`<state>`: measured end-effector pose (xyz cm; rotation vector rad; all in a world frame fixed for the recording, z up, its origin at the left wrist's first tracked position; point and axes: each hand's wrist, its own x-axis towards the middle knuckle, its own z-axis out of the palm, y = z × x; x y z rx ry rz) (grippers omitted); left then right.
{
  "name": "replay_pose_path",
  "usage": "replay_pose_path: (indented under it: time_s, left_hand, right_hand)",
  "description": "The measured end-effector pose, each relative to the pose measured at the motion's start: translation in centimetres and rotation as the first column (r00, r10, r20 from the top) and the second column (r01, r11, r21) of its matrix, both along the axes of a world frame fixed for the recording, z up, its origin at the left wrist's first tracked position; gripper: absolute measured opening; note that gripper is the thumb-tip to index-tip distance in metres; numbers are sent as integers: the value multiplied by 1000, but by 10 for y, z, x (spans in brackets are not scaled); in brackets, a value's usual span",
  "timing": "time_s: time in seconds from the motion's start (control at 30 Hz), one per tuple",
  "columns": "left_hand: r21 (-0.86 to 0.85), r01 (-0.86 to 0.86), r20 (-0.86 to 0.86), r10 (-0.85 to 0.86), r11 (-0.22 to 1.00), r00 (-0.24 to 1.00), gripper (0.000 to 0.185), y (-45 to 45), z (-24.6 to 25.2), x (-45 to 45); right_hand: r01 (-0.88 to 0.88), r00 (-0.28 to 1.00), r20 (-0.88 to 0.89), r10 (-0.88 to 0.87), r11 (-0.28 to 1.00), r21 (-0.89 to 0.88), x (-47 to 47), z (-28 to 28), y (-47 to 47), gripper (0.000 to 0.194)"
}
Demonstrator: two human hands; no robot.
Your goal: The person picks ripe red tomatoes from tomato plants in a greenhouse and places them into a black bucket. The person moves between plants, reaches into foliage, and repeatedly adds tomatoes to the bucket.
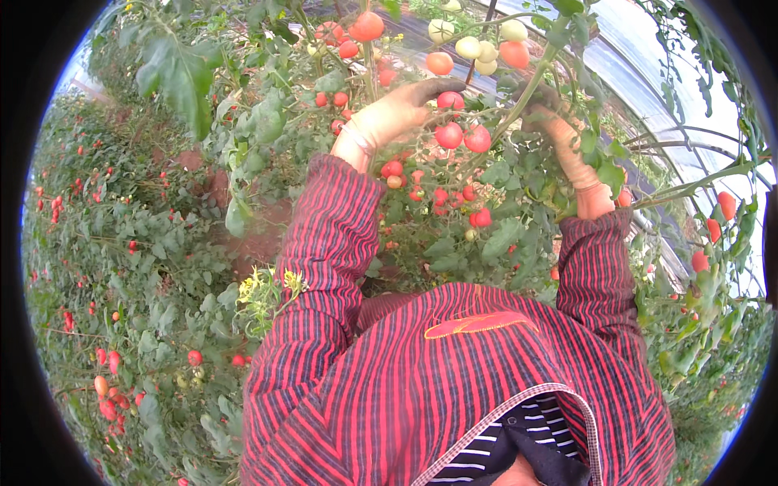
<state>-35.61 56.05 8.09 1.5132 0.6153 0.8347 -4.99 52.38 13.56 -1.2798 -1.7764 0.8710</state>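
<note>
Both arms reach forward in striped sleeves among tomato plants. My left hand [404,109], in a pale glove with dark fingertips, is beside a red tomato [450,100]; its fingers point right, and whether they grip anything cannot be told. Just below it hang two more red tomatoes [463,137]. My right hand [544,106], gloved the same way, is behind a thick tomato stem [532,85], its fingers partly hidden by leaves. Above both hands hangs a cluster of pale green tomatoes [477,48] with orange-red ones [514,54].
Dense tomato plants [152,243] with red fruit fill the left side. A slanting stem [693,187] crosses at right, near hanging red tomatoes [726,205]. Curved metal hoops [699,146] and plastic film [644,67] stand at upper right. Yellow flowers [267,285] touch the left sleeve.
</note>
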Motion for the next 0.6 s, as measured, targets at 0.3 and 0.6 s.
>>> replay_pose_path:
  time_s: [0.3,0.6]
  left_hand:
    - [32,-32,-72,34,999,997,67,1,-4,3]
    - [4,-53,-231,52,999,972,50,-1,-5,7]
  right_hand:
    - [18,999,-35,-18,1000,-6,12,-11,3,34]
    - [47,999,5,-46,998,-48,11,-8,2,37]
